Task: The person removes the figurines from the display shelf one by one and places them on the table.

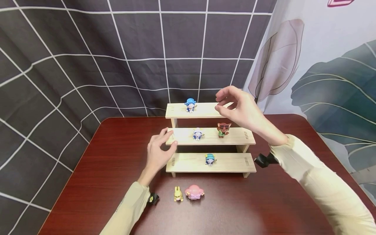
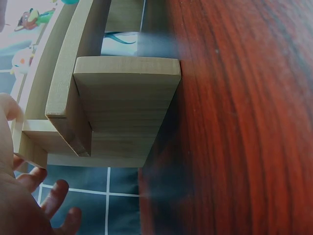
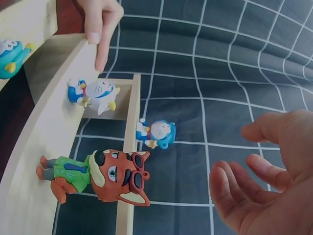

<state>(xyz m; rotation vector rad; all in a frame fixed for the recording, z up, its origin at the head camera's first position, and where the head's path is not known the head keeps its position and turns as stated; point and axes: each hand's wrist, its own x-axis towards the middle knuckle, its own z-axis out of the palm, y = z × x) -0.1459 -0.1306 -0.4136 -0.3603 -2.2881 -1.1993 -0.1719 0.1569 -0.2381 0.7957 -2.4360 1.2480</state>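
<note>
A three-tier wooden display stand stands on the table. My left hand grips the left end of its middle tier, with thumb and fingers at the board's edge. Above the right end of the top tier, my right hand hovers with its fingers loosely bent and nothing between them. Nearest below it, a fox figurine in a green shirt stands on the middle tier. Beside the fox sits a white-hooded figurine. The top tier bears a blue-hatted figurine, and the bottom tier a teal-hatted figurine.
In front of the stand, a yellow rabbit figurine and a pink figurine lie on the dark red table. A dark checked curtain hangs behind the table, with a leaf-patterned one on the right.
</note>
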